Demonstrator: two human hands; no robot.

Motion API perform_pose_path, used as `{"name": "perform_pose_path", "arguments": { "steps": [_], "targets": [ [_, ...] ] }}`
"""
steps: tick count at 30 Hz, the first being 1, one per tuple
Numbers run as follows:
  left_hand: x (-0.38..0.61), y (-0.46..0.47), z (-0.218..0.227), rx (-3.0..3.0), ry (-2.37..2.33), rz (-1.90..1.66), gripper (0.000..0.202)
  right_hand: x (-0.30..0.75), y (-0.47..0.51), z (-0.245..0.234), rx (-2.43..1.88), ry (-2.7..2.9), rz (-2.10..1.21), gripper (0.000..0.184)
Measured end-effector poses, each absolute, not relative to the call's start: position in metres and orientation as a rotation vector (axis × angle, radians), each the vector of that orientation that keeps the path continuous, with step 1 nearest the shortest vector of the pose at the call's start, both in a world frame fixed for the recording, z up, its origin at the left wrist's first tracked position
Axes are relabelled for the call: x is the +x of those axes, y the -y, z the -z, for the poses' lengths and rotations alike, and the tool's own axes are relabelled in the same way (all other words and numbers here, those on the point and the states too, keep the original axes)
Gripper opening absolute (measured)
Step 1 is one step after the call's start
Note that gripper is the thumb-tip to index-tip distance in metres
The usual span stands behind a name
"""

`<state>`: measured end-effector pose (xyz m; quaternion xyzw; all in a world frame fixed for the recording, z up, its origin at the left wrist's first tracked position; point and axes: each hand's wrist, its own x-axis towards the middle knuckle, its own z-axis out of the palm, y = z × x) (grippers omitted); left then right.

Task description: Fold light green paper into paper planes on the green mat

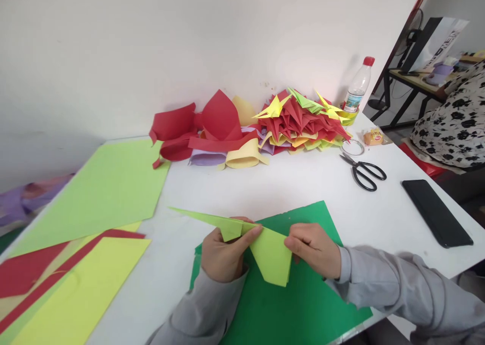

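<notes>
A folded light-green paper piece with a long thin point toward the left is held up between both hands. My left hand pinches it near its middle, thumb on top along the upper fold. At its right end my right hand grips the edge between thumb and curled fingers. Beneath them lies a dark green sheet on the white table. Part of the paper is covered by my left fingers.
Coloured sheets lie at the left beside a large light-green sheet. Along the wall sit folded paper shapes and a pile of pointed ones. Scissors, a black phone and a bottle are at right. A person sits beyond.
</notes>
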<state>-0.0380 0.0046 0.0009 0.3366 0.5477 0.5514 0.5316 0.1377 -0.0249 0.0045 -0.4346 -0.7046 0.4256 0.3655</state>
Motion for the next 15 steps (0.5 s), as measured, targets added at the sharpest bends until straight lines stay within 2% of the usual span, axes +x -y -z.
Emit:
{"name": "perform_pose_path", "arguments": {
  "steps": [4, 8, 11, 15],
  "targets": [
    [-0.042, -0.007, 0.001, 0.813, -1.360, -1.333, 0.030, 0.137, 0.023, -0.002, -1.227, 1.718, -1.078, 0.048],
    [-0.042, -0.007, -0.001, 0.804, -1.350, -1.308, 0.031, 0.139, 0.019, 0.000, -1.313, 1.338, -1.407, 0.040],
    [-0.039, -0.006, -0.003, 0.770, -1.296, -1.291, 0.036, 0.142, 0.015, -0.002, -1.297, 1.129, -1.535, 0.042],
    [-0.039, -0.007, -0.007, 0.718, -1.150, -1.290, 0.043, 0.146, 0.011, -0.005, -1.324, 1.051, -1.530, 0.044]
  ]
}}
